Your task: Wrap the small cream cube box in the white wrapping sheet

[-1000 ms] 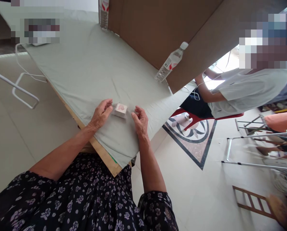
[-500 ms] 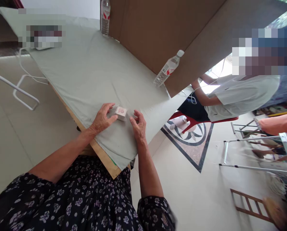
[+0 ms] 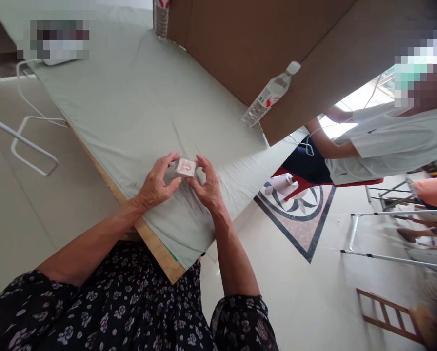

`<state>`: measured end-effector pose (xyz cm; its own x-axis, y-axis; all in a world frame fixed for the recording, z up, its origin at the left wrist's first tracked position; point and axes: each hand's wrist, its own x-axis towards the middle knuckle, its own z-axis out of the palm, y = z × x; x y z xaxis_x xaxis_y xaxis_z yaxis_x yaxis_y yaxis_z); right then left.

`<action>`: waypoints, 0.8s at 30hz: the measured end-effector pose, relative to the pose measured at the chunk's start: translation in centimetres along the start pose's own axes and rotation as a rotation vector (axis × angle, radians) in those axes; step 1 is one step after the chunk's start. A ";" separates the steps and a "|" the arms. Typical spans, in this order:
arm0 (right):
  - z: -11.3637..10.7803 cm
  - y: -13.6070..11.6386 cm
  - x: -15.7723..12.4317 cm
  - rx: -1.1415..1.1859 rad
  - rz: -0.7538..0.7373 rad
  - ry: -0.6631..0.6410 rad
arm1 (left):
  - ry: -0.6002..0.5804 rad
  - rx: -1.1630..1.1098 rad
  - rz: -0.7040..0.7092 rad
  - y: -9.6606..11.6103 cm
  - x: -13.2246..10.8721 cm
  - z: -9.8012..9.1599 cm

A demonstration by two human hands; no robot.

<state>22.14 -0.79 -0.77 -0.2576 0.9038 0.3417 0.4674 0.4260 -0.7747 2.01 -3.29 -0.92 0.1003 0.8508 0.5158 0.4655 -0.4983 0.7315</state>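
Both hands grip the small box [image 3: 186,167]: the left hand [image 3: 154,184] pinches its near-left side between thumb and fingers, and the right hand [image 3: 207,187] closes on its right side, thumb at the near edge. The box shows a pale top face with a reddish print and sits near the front edge of the grey-green cloth [image 3: 138,107] covering the table. Whether its underside touches the cloth cannot be told. A water bottle [image 3: 268,95] leans against a cardboard sheet [image 3: 248,44] well beyond the hands. Another person's arm [image 3: 326,146] is past the table's far corner, clear of the work. Judgement: the hold looks secure, and the handling is best done low over the cloth, with fingertips on opposite edges and the printed face left uncovered so it stays readable.
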 end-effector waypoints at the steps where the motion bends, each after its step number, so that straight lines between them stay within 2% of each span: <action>1: 0.0 -0.1 0.1 -0.010 -0.018 0.006 | 0.030 0.000 0.007 0.0 0.0 0.0; 3: 0.0 -0.1 0.2 -0.034 -0.019 -0.012 | 0.044 0.014 -0.028 -0.2 -0.1 0.0; 8: 0.3 0.6 -0.3 -0.054 0.022 -0.088 | -0.050 0.063 -0.157 -0.7 -0.2 0.4; 15: -0.8 -0.3 -1.0 -0.051 -0.064 0.031 | -0.096 0.088 -0.190 0.1 -0.2 0.1; 18: -1.5 -1.1 -0.1 -0.143 -0.115 0.021 | -0.112 0.109 -0.180 0.4 -0.1 -0.1; 24: -2.9 -3.1 2.2 -0.427 -0.227 -0.116 | -0.108 0.138 -0.156 0.7 -0.2 0.1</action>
<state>22.58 0.00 3.90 -0.4739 0.7864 0.3963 0.6871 0.6117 -0.3920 2.44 -3.83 -0.54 0.1078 0.9322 0.3456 0.5980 -0.3385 0.7265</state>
